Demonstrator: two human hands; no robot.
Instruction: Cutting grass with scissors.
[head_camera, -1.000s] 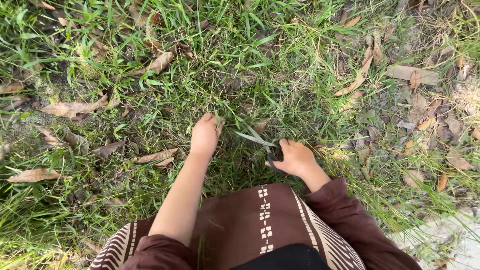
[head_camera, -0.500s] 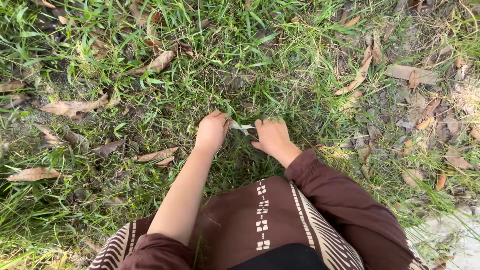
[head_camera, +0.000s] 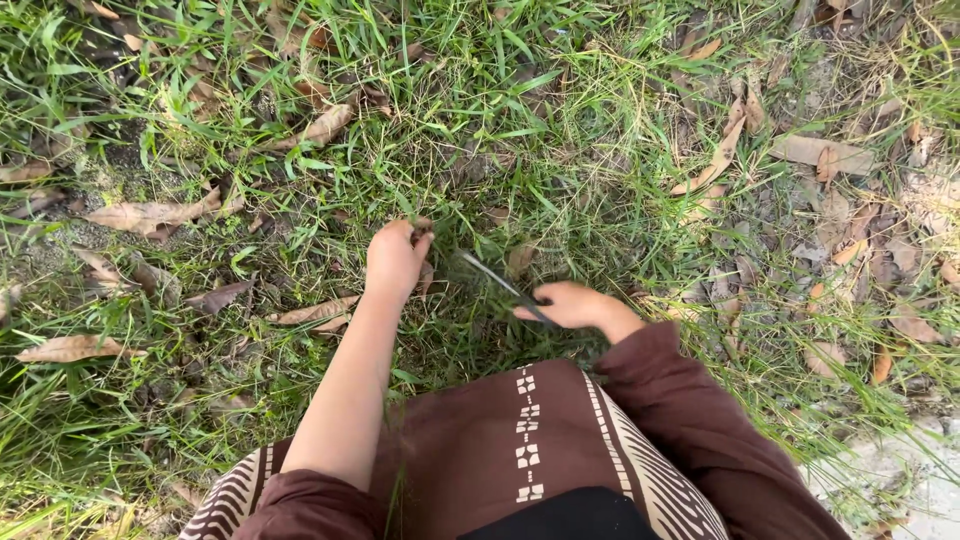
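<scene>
A: What's gripped by the left hand (head_camera: 395, 262)?

B: A tuft of thin green grass blades (head_camera: 425, 215) is clenched at the fingertips. Fingers are curled right in, fist-like, w/ the blades pinched at the top of the knuckles. A dark bit is seen betw. thumb and forefinger; what it is can't be told.

A: And the right hand (head_camera: 572, 305)?

B: It's wrapped round the handle end of a slim grey metal blade (head_camera: 497, 280), poss. a small sickle or knife; the kind can't be made out. Fingers are closed tight on it, none spread. The blade is angled up and to the left from those fingers, its tip lying just beside the left-hand fingers, low in the grass. Whether the tip is touching the held tuft can't be told.

A: What's lying about the fingers?

B: A long dry brown leaf (head_camera: 318, 312) is seen just left of the left wrist, flat on the ground. Another curled tan dry leaf (head_camera: 152, 213) lies well off to the left. Beyond the right-hand fingers, to the right, a patch of bare earth strewn w/ dead leaves (head_camera: 850, 240) is seen. Near the viewer, a dark brown patterned cloth garment (head_camera: 520, 450) is spread below both wrists, and a brown sleeve (head_camera: 690, 430) covers the right forearm.
</scene>
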